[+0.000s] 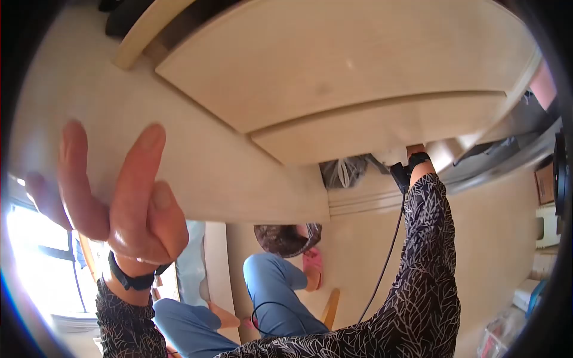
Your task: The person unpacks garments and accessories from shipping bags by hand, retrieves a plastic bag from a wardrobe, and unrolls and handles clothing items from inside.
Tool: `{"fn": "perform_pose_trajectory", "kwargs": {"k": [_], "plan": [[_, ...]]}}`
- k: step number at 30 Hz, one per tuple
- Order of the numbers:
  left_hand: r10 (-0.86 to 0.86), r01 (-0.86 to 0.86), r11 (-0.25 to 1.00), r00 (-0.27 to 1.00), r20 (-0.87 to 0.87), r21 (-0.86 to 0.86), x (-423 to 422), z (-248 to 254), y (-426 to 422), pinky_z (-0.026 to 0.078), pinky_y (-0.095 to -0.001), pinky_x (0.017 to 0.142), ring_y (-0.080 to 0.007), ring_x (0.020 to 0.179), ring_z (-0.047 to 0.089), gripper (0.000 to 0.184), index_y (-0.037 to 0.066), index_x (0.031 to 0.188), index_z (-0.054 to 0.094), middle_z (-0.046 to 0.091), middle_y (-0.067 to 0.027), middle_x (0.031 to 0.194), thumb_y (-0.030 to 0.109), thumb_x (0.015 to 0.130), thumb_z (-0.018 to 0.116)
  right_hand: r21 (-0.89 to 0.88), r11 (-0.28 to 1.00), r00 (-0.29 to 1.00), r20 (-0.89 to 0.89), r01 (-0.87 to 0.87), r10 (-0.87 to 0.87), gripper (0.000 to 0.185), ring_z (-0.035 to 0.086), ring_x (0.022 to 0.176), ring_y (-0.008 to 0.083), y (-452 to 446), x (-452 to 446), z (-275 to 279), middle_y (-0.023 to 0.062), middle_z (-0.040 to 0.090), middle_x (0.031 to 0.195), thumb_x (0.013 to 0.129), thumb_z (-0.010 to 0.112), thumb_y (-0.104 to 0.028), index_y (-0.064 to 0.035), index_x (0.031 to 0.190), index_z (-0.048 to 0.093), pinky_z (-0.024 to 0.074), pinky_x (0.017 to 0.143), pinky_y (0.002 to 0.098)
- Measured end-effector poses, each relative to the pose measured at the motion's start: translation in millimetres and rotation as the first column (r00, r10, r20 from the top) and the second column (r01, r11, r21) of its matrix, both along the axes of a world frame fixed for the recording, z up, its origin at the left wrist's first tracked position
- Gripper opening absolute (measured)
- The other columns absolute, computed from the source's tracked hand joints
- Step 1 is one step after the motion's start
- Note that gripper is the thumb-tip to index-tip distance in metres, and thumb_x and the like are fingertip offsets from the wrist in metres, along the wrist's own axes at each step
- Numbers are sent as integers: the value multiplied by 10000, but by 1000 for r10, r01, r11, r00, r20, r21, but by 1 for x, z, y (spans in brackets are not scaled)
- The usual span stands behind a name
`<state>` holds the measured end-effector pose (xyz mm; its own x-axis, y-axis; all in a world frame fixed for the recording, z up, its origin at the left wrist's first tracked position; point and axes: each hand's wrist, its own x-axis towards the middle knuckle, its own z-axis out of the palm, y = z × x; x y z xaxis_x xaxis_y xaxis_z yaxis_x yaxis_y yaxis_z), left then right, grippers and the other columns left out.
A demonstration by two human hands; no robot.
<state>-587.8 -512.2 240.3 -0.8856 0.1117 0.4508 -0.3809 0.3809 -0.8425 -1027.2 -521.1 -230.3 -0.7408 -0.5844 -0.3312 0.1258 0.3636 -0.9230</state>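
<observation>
My left hand (128, 206) is raised at the left, in front of a pale panel (209, 173); its fingers are apart and hold nothing. A black band circles that wrist. At the right, my right arm reaches up to the lower edge of a light wood drawer front (382, 125). Only a small part of my right hand (416, 149) shows there; its fingers are hidden behind the furniture. On the right wrist are a black strap and a small black device (400, 177), from which a cable (385, 262) hangs down.
Clear plastic bags (345, 173) lie under the drawer. A dark bag (280, 238) sits on the floor near my legs in blue trousers (277, 286) and a pink slipper (313, 259). A bright window (42, 256) is at the left. Boxes and plastic-wrapped items (501, 334) line the right edge.
</observation>
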Motion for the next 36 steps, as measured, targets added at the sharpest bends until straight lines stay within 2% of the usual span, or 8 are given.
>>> {"fn": "perform_pose_trajectory", "kwargs": {"k": [9,14,17,20,24,33,35,36], "plan": [[-23,28,997,998,61,-72,2,5,10,144,-542,1112,-378,1215,458,215,26,1101,457,626,-88,1138,104,937,342,121,993,982,-187,0,23,191,644,737,195,10,28,7,53,669,819,829,605,-194,-47,939,657,486,597,318],[-139,145,988,986,-86,60,3,-3,6,155,-441,1111,-247,1198,461,331,16,999,667,654,-104,1052,46,778,423,-24,999,983,-180,-46,41,204,639,738,175,86,63,40,49,671,800,813,650,-216,-25,882,671,477,604,298],[-124,137,985,986,-115,106,-1,2,11,153,-415,1107,-200,1203,455,327,47,1033,669,651,-88,1079,46,820,421,-96,992,996,-50,-80,75,156,569,602,93,160,102,85,13,622,712,815,644,-189,-33,810,652,430,489,251],[-91,106,986,989,-112,130,0,3,18,143,-401,1104,-144,1220,432,313,61,1068,671,626,-82,1159,33,873,427,-127,982,968,227,141,-109,110,563,564,92,227,146,126,9,595,662,807,636,-149,-43,780,643,429,461,229],[-127,155,971,979,-157,181,-2,2,25,120,-362,1111,-104,1249,382,335,81,1093,674,583,-74,1243,18,853,450,56,997,940,337,45,-61,67,529,507,106,309,188,99,28,583,650,737,634,-94,-58,695,597,431,424,253],[-266,300,851,954,-139,431,4,2,24,152,-469,1120,-297,1348,202,430,172,1127,652,450,-13,1385,38,723,589,307,949,931,362,-73,-45,95,465,445,121,414,268,79,36,528,597,720,629,-91,-35,659,582,443,421,268],[10,-60,864,995,102,501,16,-1,40,189,-636,1063,-304,1393,168,434,201,1186,615,358,-17,1453,113,762,639,286,949,945,325,-130,31,97,473,458,122,414,278,105,40,546,622,734,619,-91,-23,670,591,443,429,268],[-90,18,828,991,100,561,27,-9,42,219,-631,1058,-299,1394,189,449,210,1214,596,351,-28,1459,140,773,645,276,947,949,306,-162,73,100,476,464,122,410,284,119,43,554,635,740,614,-91,-17,676,595,443,433,267]]}}
